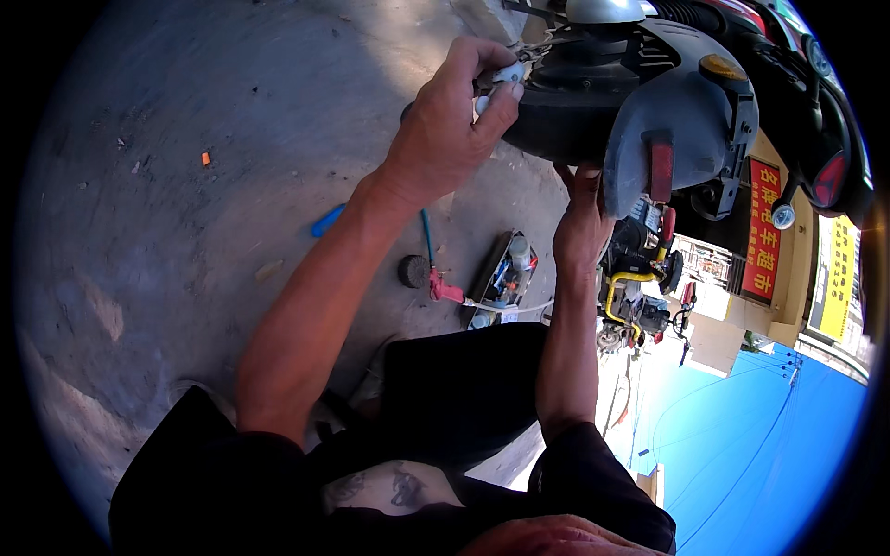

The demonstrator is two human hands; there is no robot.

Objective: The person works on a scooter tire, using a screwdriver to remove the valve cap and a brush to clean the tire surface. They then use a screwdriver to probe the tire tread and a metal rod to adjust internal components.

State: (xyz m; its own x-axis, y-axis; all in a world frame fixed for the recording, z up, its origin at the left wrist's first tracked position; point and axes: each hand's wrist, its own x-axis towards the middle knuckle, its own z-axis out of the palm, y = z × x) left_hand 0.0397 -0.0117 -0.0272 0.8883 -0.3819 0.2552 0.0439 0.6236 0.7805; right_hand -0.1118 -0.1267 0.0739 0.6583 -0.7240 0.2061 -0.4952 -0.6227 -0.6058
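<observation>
Grey ground (185, 296) spread outdoors beneath the work. Left hand (459, 120): pinched a small pale part (507, 73). Right of that grip: dark tyre (561, 130). Lower right: right hand (581, 208) by the mudguard (635, 120), finger closure hidden. Further below: pink tool (447, 289). Judged hazard: slackened pinch could drop the part.

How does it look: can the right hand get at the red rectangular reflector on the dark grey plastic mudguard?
Probably yes: the right hand sits close by, at the edge of the mudguard, and nothing visible covers the reflector.
</observation>
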